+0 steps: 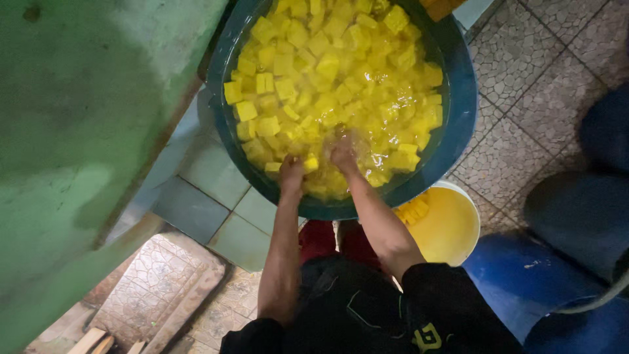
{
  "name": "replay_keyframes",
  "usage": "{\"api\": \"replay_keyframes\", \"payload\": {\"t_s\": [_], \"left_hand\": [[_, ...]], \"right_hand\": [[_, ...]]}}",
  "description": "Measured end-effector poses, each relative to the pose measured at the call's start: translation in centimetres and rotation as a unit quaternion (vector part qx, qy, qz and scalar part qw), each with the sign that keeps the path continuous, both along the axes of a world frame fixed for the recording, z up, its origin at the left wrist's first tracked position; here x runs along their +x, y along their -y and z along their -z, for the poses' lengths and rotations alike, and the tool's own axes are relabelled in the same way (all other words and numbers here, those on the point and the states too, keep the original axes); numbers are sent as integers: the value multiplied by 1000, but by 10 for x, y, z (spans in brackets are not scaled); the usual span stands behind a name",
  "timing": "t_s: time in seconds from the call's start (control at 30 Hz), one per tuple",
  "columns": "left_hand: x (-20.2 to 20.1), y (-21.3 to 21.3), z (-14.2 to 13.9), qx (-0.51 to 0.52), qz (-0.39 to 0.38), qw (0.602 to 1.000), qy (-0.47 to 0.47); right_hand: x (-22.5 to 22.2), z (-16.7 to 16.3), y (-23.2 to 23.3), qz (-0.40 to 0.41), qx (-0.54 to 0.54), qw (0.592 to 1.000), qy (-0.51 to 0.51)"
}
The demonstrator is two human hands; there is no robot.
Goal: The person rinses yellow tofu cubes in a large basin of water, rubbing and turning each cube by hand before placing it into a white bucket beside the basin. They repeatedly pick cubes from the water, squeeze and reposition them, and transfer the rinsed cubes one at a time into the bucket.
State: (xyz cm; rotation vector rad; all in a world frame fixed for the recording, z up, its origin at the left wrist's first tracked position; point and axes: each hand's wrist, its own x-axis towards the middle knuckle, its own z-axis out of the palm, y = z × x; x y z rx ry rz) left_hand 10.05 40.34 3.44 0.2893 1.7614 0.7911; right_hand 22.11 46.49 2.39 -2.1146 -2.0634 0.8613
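Note:
A big dark teal tub is full of yellow liquid and several yellow cubes. My left hand is at the near rim, fingers closed around a yellow cube at the surface. My right hand is dipped in the yellow liquid just beside it, fingers partly under the surface and blurred, so what it holds is unclear. Both forearms reach up from my black sleeves.
A white bucket with yellow cubes inside stands under the tub's near right edge. A green wall fills the left. Blue drums sit at the lower right. Pale tiles and mosaic floor surround the tub.

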Motion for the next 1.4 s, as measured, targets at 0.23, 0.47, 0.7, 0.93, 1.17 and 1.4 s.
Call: {"api": "replay_keyframes", "payload": {"t_s": [0.23, 0.47, 0.7, 0.93, 1.17, 1.4], "left_hand": [[-18, -23, 0, 68, -280, 903, 318], [-45, -34, -30, -28, -334, 876, 347], [-64, -41, -8, 209, -273, 907, 244], [-100, -59, -16, 150, -411, 797, 416], [-116, -41, -33, 213, -386, 778, 447], [-108, -20, -12, 191, -400, 778, 445]], "right_hand": [[-20, -16, -3, 70, 26, 941, -330], [-50, -11, -32, 50, -73, 996, -29], [-71, -19, -46, 78, 21, 976, -201], [-120, -39, -71, -4, -31, 905, -425], [-186, -9, -118, -89, -2, 995, -35], [-173, 8, -108, -31, -50, 990, -130]]}}
